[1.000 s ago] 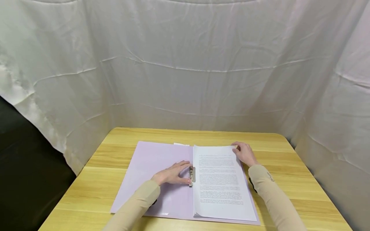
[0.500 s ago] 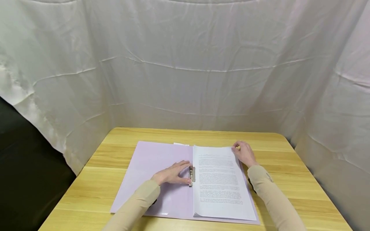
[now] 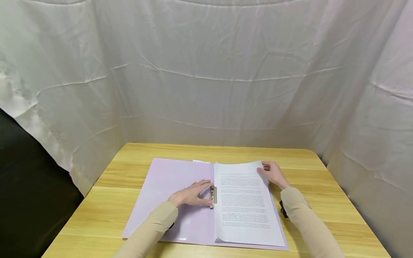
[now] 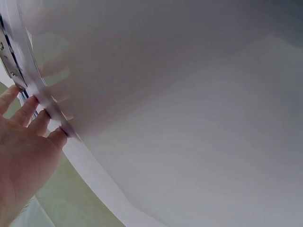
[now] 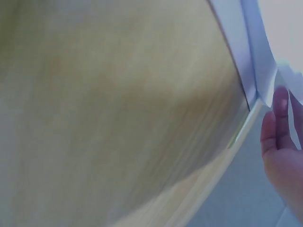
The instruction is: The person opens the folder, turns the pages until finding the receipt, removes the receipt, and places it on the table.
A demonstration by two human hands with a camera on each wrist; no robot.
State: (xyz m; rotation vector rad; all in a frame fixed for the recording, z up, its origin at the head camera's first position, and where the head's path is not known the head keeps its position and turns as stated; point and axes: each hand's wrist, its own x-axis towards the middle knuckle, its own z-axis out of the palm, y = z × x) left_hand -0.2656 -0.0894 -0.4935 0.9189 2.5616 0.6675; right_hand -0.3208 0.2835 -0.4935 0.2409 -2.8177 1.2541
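Note:
A lilac folder [image 3: 174, 179] lies open on the table, with a stack of printed paper [image 3: 245, 204] on its right side. At the fold sits a metal clip [image 3: 215, 195]. My left hand [image 3: 191, 193] rests by the clip with fingers spread; in the left wrist view the fingertips [image 4: 59, 135] touch the folder near the fold. At the stack's upper right corner, my right hand [image 3: 272, 173] pinches a sheet of paper between thumb and fingers. That corner is lifted slightly. The right wrist view shows the fingers [image 5: 280, 109] behind the raised sheet [image 5: 289, 42].
The wooden table [image 3: 322, 200] extends around the folder on all sides. A small white paper edge [image 3: 201, 161] sticks out behind the folder's top. Pale curtains [image 3: 206, 89] hang at the back and both sides.
My right hand has shifted a little and turned at the paper's corner, and the top sheet's corner is raised more than before. The left hand has stayed by the clip.

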